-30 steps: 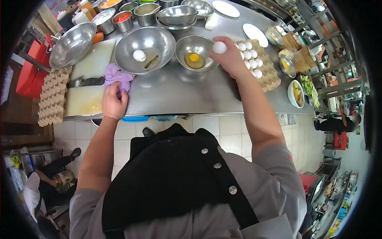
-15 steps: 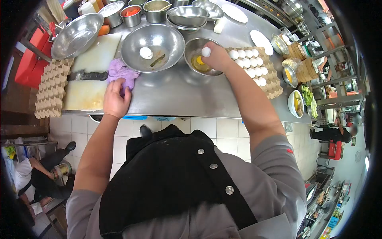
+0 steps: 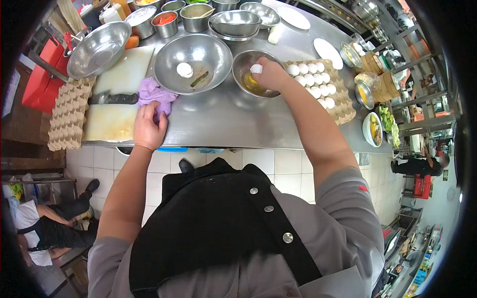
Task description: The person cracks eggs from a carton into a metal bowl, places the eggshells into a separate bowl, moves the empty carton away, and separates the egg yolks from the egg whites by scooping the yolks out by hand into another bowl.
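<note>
My right hand [image 3: 271, 77] is over a steel bowl [image 3: 238, 62], closed on a cracked white eggshell [image 3: 256, 69]. Below the shell, a yellow yolk [image 3: 252, 79] and clear egg white lie in that bowl. To its right is a cardboard tray [image 3: 343, 107] with rows of white eggs [image 3: 309, 79]. My left hand [image 3: 150, 126] rests at the table edge, fingers stretched out and touching a crumpled purple cloth [image 3: 153, 92]. A larger steel bowl [image 3: 161, 69] between my hands contains white eggshells [image 3: 185, 70] and a dark greenish strip [image 3: 199, 79].
At left are a white cutting board [image 3: 107, 124], a knife [image 3: 114, 98] with a black handle, an empty egg tray [image 3: 69, 116] and a tilted steel bowl [image 3: 99, 52]. Food containers [image 3: 165, 29] line the back. A person [image 3: 49, 223] sits at lower left; another person [image 3: 422, 166] stands far right.
The eggshell in my right hand now looks broken, and the hand is slightly lower over the bowl. The whole view has shifted a little. My left hand stays by the cloth.
</note>
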The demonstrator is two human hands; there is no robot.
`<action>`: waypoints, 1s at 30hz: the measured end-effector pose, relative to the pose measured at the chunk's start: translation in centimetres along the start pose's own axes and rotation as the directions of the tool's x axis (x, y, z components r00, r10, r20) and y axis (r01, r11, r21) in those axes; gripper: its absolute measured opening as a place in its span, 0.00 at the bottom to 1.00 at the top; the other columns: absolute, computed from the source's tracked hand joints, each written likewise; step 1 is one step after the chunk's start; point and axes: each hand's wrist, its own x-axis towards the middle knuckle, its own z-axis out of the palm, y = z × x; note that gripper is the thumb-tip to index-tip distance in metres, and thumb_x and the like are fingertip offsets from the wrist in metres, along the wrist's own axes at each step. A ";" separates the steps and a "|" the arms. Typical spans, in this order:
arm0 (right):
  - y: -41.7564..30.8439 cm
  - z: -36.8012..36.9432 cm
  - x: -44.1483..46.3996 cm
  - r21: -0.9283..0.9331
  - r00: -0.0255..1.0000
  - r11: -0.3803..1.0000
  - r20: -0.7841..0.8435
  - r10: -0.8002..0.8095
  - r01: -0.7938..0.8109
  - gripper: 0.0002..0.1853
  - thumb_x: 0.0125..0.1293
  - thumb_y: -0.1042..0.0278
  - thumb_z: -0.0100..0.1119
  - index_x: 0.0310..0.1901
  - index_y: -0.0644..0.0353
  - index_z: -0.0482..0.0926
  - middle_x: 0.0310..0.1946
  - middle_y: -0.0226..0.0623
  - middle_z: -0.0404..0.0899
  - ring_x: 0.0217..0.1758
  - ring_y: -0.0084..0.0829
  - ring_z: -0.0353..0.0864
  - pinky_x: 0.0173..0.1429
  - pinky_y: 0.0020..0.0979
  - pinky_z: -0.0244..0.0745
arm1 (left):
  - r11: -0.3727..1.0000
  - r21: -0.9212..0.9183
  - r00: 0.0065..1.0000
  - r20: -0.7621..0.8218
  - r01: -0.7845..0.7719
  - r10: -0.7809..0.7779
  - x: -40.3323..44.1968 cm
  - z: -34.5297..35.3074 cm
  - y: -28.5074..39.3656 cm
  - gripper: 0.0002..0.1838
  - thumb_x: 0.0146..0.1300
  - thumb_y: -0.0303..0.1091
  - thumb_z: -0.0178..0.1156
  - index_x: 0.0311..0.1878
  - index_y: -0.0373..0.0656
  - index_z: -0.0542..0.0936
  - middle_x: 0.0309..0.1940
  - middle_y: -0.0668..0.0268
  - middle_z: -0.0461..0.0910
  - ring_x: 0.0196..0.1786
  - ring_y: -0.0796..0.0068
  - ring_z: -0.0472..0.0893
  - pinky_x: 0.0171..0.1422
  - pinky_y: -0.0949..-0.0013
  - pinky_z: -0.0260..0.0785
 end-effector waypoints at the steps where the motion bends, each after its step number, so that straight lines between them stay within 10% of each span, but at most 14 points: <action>1: 0.1 0.1 0.0 0.005 1.000 1.000 -0.001 -0.002 0.002 0.23 0.67 0.56 0.65 0.59 0.60 0.77 0.47 0.54 0.87 0.51 0.49 0.87 0.57 0.45 0.81 | 1.000 0.001 1.000 0.004 0.010 -0.010 0.0 0.0 0.1 0.16 0.63 0.32 0.65 0.54 0.45 0.78 0.39 0.54 0.78 0.41 0.52 0.80 0.48 0.53 0.75; 19: -1.5 -5.3 -1.1 -0.018 0.999 0.999 0.025 -0.032 0.032 0.31 0.64 0.50 0.68 0.63 0.61 0.76 0.52 0.53 0.86 0.57 0.50 0.86 0.61 0.44 0.80 | 0.999 0.022 0.999 -0.023 -0.031 0.031 0.0 0.2 -0.2 0.16 0.63 0.31 0.65 0.54 0.44 0.79 0.37 0.55 0.78 0.40 0.53 0.79 0.46 0.53 0.74; 24: -6.9 -8.6 0.2 0.131 0.950 0.949 -0.169 -0.265 0.288 0.39 0.57 0.42 0.74 0.64 0.60 0.76 0.44 0.42 0.87 0.48 0.39 0.87 0.54 0.39 0.81 | 1.000 0.003 0.999 -0.029 -0.026 0.026 -0.1 0.2 -0.1 0.15 0.64 0.31 0.65 0.54 0.44 0.79 0.37 0.55 0.77 0.40 0.53 0.79 0.46 0.53 0.74; 26: -12.7 -11.8 -2.1 0.280 0.978 0.944 0.061 -0.200 0.176 0.30 0.62 0.46 0.73 0.57 0.61 0.82 0.36 0.34 0.87 0.39 0.28 0.84 0.47 0.33 0.79 | 0.999 0.013 0.999 -0.033 -0.036 0.037 0.0 0.3 0.0 0.15 0.64 0.32 0.65 0.54 0.44 0.79 0.37 0.55 0.77 0.40 0.53 0.79 0.45 0.53 0.74; 30: -11.1 -11.8 0.7 0.099 0.784 0.817 -0.366 -0.501 0.568 0.29 0.65 0.45 0.69 0.60 0.57 0.83 0.40 0.41 0.89 0.43 0.33 0.88 0.52 0.37 0.81 | 0.998 0.033 0.997 -0.048 -0.054 0.055 0.0 0.1 0.1 0.15 0.64 0.32 0.65 0.54 0.44 0.79 0.37 0.55 0.78 0.39 0.53 0.79 0.45 0.53 0.74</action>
